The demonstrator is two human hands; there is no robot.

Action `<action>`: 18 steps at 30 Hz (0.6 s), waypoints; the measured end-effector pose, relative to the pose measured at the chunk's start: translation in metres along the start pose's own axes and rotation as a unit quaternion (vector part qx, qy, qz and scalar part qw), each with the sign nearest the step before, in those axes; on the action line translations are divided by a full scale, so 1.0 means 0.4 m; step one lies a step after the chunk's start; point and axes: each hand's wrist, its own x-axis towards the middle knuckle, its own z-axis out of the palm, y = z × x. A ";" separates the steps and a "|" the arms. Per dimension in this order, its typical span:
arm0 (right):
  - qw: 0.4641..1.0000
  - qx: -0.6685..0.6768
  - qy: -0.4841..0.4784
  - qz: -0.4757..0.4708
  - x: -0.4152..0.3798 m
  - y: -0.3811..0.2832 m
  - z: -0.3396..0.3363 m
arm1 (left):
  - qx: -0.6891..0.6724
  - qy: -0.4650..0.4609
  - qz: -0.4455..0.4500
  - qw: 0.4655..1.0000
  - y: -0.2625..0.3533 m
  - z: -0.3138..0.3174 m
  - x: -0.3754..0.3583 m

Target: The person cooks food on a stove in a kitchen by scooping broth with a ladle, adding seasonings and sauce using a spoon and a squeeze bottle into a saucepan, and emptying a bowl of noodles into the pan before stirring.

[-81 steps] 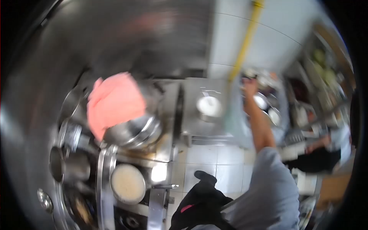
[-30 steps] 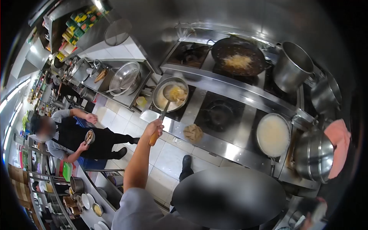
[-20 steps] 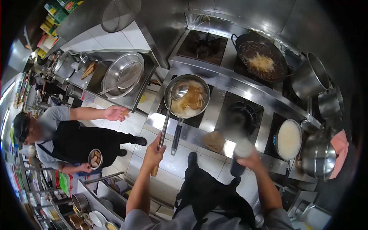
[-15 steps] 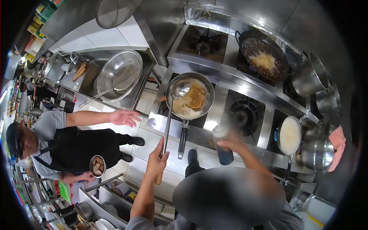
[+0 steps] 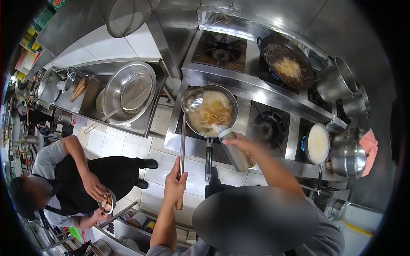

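My left hand [image 5: 175, 182] is wrapped round the long handle of a metal ladle [image 5: 183, 143], whose bowl rests at the left rim of a frying pan. The pan [image 5: 222, 91] sits on the front-left burner with noodle-like strands in pale, bubbling liquid [image 5: 215, 109]. In my right hand [image 5: 240, 144] is a squeeze bottle [image 5: 235, 154], tilted with its nozzle at the pan's lower right edge. The pan's black handle [image 5: 209, 160] points toward me, between my hands, untouched.
A black wok [image 5: 305, 64] with frying food stands at the back right. Another pan [image 5: 318, 145] of pale liquid sits over a blue flame. Steel pots [image 5: 348, 158] are farther right. A co-worker [image 5: 55, 179] stands left, by the sink counter [image 5: 85, 96], holding a bowl [image 5: 112, 202].
My right hand has brought the bottle left and up to the pan, tilting it. The ladle bowl has shifted to the pan's left edge. The co-worker's free hand has moved into the bowl.
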 end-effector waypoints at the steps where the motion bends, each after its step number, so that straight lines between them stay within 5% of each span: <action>1: 1.000 0.019 0.001 0.021 0.001 0.002 0.002 | -0.006 0.001 0.002 1.000 -0.004 -0.001 0.000; 9: 0.992 0.038 0.004 0.120 -0.008 -0.003 0.009 | -0.034 -0.010 -0.037 0.999 -0.009 0.003 -0.005; 18: 0.997 -0.023 0.050 -0.046 -0.049 0.060 0.020 | -0.028 -0.030 -0.037 0.998 0.002 0.062 0.009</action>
